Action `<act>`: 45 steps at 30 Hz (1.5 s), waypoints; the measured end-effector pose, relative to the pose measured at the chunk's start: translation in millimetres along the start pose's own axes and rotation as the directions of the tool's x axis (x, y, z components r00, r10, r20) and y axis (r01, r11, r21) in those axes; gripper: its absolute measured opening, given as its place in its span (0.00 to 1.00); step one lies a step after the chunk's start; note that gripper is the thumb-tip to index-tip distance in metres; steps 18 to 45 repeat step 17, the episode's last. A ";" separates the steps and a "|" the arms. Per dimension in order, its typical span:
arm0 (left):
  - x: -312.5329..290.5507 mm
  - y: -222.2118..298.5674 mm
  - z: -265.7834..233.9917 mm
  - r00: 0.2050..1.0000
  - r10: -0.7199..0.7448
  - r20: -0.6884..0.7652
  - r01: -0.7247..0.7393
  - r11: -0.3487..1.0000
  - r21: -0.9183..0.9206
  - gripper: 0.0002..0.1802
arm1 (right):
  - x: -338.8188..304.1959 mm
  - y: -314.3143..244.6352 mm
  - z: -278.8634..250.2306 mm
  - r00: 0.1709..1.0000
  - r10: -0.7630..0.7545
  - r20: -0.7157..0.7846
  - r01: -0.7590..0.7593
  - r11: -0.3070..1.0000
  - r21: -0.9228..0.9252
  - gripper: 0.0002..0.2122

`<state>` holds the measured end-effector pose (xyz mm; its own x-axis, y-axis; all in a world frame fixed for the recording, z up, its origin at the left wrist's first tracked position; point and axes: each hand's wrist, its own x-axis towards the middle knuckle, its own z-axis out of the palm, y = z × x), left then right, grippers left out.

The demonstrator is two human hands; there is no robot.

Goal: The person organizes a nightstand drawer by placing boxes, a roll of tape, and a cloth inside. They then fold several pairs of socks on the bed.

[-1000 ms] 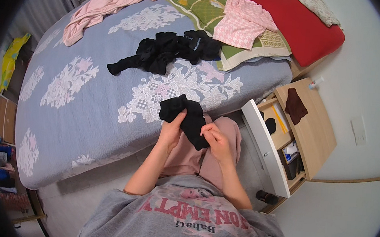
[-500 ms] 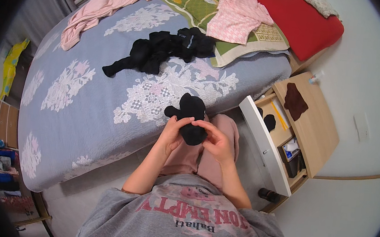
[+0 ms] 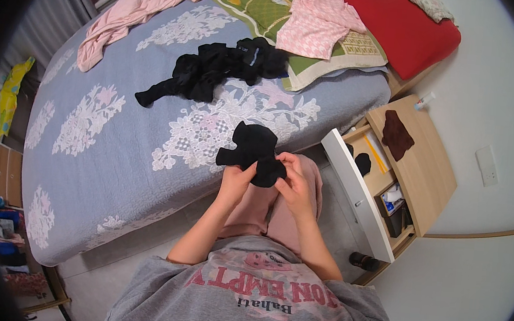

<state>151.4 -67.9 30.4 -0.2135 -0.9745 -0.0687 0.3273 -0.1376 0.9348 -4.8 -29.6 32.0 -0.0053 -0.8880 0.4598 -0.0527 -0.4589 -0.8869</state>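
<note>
A pair of bunched black socks (image 3: 253,148) is held above my lap, in front of the bed's edge. My left hand (image 3: 236,183) grips it from below and the left, thumb laid over the dark cloth. With thumb and fingertips my right hand (image 3: 295,186) pinches the rounded, folded part on the right. Some of my fingers are hidden behind the cloth. Beyond them, a long heap of black socks and other black garments (image 3: 206,73) lies on the blue-grey bedspread (image 3: 84,176).
To the right, a white-fronted drawer (image 3: 358,197) stands pulled out of a wooden cabinet (image 3: 429,182), with black balled socks (image 3: 362,163) inside. A dark brown cloth (image 3: 398,136) lies on top. Pink clothes (image 3: 321,25) rest on the green pillow (image 3: 264,8). A dark bottle (image 3: 364,261) is on the floor.
The black socks in my hands have been turned and spread a little wider to the left. My right hand has moved slightly up with its folded part.
</note>
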 end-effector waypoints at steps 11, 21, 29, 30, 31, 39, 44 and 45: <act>-4.6 12.4 1.9 0.978 0.136 0.155 -0.163 0.971 0.177 0.19 | -0.1 0.2 13.4 0.838 0.526 -0.145 -0.543 0.831 -0.123 0.15; -4.0 15.0 -1.1 0.992 -0.109 0.058 0.120 0.963 -0.243 0.21 | 0.4 -5.8 19.6 0.943 0.332 -0.015 -0.324 0.929 0.180 0.24; -4.0 15.0 -1.1 0.992 -0.109 0.058 0.120 0.963 -0.243 0.21 | 0.4 -5.8 19.6 0.943 0.332 -0.015 -0.324 0.929 0.180 0.24; -4.0 15.0 -1.1 0.992 -0.109 0.058 0.120 0.963 -0.243 0.21 | 0.4 -5.8 19.6 0.943 0.332 -0.015 -0.324 0.929 0.180 0.24; -4.0 15.0 -1.1 0.992 -0.109 0.058 0.120 0.963 -0.243 0.21 | 0.4 -5.8 19.6 0.943 0.332 -0.015 -0.324 0.929 0.180 0.24; -4.0 15.0 -1.1 0.992 -0.109 0.058 0.120 0.963 -0.243 0.21 | 0.4 -5.8 19.6 0.943 0.332 -0.015 -0.324 0.929 0.180 0.24; -4.0 15.0 -1.1 0.992 -0.109 0.058 0.120 0.963 -0.243 0.21 | 0.4 -5.8 19.6 0.943 0.332 -0.015 -0.324 0.929 0.180 0.24; -4.0 15.0 -1.1 0.992 -0.109 0.058 0.120 0.963 -0.243 0.21 | 0.4 -5.8 19.6 0.943 0.332 -0.015 -0.324 0.929 0.180 0.24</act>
